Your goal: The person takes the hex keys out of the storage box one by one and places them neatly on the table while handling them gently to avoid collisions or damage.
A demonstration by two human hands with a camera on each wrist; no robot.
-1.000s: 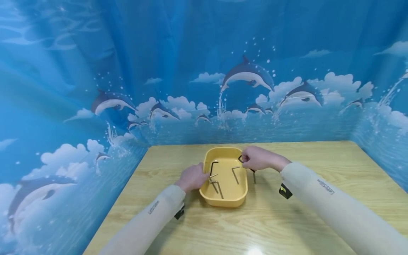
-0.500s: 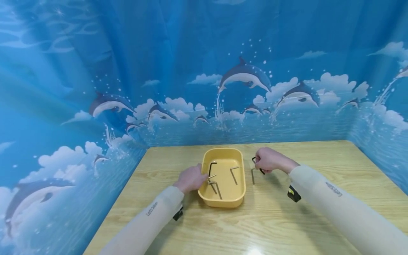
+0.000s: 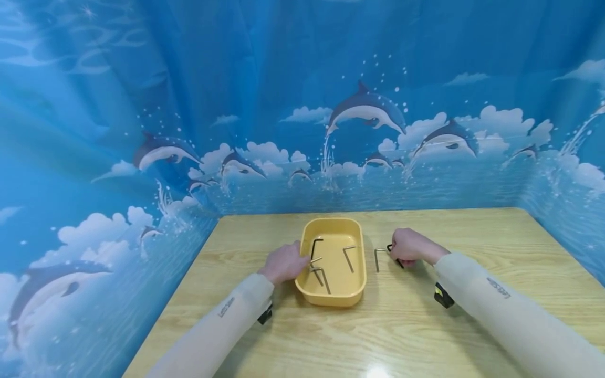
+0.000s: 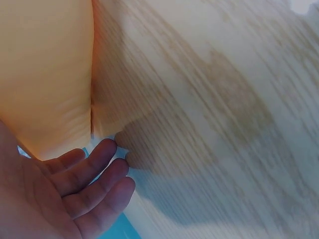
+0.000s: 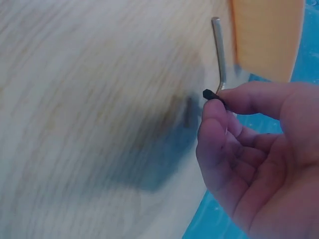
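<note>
My left hand [image 3: 285,262] holds the left wall of a yellow plastic tray [image 3: 332,301]; in the left wrist view its fingers [image 4: 94,181] lie loosely bent beside the outer wall, and the thumb is hidden. To the tray's right, my right hand [image 3: 410,245] pinches a black hex key [image 3: 399,263] between thumb and forefinger, just above the table. The right wrist view shows the dark tip of this hex key [image 5: 209,94] poking out of the pinch. Close by on the table lies a silver hex key [image 3: 376,261], between the tray and the right hand.
Inside the tray are a black hex key [image 3: 313,248], a silver hex key [image 3: 348,260] on the right and several silver ones overlapping at the left, such as a hex key [image 3: 326,282]. A blue dolphin-print curtain [image 3: 283,173] borders the wooden table [image 3: 425,325].
My right hand has moved right and down from above the tray's right rim, carrying the black hex key past the silver one on the table. The left hand stays at the tray.
</note>
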